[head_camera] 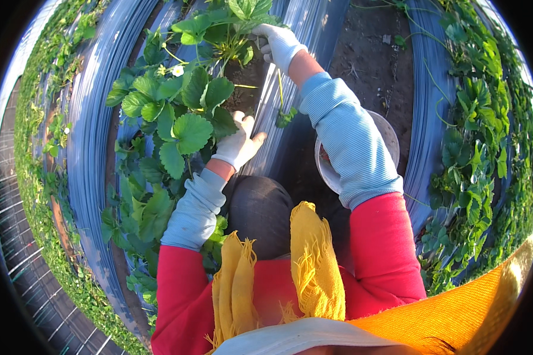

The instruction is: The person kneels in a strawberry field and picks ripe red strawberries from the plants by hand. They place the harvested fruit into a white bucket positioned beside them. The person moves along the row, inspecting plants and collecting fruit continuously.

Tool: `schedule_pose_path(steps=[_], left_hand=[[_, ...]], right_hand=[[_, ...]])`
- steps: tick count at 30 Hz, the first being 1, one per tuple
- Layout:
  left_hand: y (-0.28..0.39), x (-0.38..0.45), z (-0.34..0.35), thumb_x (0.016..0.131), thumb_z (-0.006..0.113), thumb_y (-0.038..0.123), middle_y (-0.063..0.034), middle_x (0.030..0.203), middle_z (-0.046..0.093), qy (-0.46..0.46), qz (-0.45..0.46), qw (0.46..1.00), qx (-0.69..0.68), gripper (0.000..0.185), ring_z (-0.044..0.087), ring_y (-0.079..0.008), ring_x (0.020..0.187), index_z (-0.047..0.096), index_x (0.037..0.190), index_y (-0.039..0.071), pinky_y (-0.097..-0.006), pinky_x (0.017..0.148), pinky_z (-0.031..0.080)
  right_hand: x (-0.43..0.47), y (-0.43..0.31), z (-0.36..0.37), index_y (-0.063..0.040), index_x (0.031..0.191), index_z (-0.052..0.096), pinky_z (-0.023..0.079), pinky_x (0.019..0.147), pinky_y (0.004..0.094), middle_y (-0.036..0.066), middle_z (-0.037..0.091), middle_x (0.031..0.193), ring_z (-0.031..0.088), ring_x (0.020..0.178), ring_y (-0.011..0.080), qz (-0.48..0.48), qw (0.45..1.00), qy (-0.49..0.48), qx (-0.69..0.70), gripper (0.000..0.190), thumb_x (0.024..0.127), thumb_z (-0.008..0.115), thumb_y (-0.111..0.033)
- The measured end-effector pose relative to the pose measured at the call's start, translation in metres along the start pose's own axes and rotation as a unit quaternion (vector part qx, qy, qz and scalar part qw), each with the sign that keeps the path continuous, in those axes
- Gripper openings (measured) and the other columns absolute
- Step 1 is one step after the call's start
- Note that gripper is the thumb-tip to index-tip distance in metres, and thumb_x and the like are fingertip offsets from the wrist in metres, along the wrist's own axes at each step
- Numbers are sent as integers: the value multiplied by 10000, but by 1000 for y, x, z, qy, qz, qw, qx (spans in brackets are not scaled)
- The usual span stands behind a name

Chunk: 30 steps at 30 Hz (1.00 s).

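My left hand (240, 144), in a white glove, is at the edge of a strawberry plant (188, 133), beside its leaves and over the plastic mulch film. Its fingers are apart and I see nothing in them. My right hand (277, 46), also gloved, reaches the plant's crown and stems (231, 46) farther ahead. Its fingers curl, but leaves partly cover the tips, so its grip is unclear. Just below that hand a yellowish stem with a green leaf (286, 117) hangs down over the film. One white strawberry flower (177, 70) shows on the left.
A pale bucket (382, 128) stands in the soil furrow (368, 66), partly behind my right forearm, with something reddish inside. More film-covered beds (91, 111) and strawberry rows (475, 146) run along both sides. My knee (261, 213) and yellow scarf ends (315, 262) are close below my hands.
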<state>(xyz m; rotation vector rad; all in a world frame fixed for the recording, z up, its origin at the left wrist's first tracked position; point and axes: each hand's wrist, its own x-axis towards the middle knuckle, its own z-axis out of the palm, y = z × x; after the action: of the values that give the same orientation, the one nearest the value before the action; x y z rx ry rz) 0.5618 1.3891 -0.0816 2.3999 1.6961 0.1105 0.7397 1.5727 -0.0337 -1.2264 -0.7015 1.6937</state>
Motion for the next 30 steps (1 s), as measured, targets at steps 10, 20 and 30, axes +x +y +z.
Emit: schedule_pose_path(steps=[10,20,30], left_hand=[[-14,27,-29,835,729,384,-210,1077,630,-65,8,998,9,430,577,-382,1080,693,1042,8,-499,940,479],[-21,10,-38,833,728,393,-199,1100,624,-61,49,995,57,446,574,-388,1088,683,1013,-13,-504,944,462],[-28,-8,-37,908,632,533,-202,1246,653,-164,-79,981,72,552,621,-397,1156,644,1190,58,-526,942,505]], right_hand=[[-8,-11,-70,-88,883,566,236,426,235,-15,520,737,295,465,58,32,954,-45,296,206,990,579,-264],[-63,46,-7,-49,1007,769,536,863,383,150,755,911,714,922,305,-199,889,-147,-386,314,940,597,-303],[-53,78,49,-46,1031,747,550,826,464,188,730,964,702,917,382,-101,700,-211,-674,361,939,577,-351]])
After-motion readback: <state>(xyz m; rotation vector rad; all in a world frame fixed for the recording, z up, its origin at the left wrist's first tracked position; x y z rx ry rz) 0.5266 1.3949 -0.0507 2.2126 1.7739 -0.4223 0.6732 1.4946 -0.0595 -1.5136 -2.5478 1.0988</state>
